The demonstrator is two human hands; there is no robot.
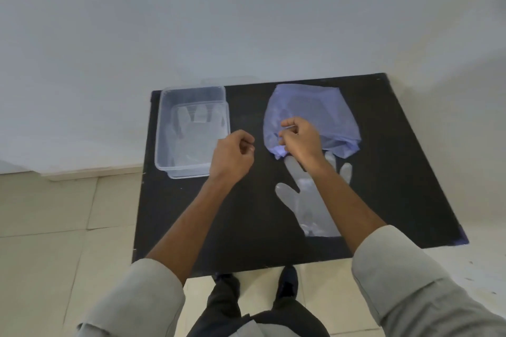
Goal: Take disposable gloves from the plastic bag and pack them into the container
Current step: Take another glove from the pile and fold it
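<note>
A pale blue plastic bag (pixel 309 109) lies at the back right of the black table (pixel 246 216). My right hand (pixel 299 142) rests on the bag's near left edge, fingers pinched on the plastic. A clear disposable glove (pixel 315 205) lies flat on the table in front of the bag, partly under my right forearm. At the back left stands a clear plastic container (pixel 164 128) with clear gloves lying inside it. My left hand (pixel 232 156) hovers just right of the container's near corner, fingers curled shut, nothing visibly in it.
The table stands against a white wall (pixel 191 22). Pale floor tiles (pixel 54 227) show to its left and below. My feet in dark shoes (pixel 287 279) stand at the table's front edge.
</note>
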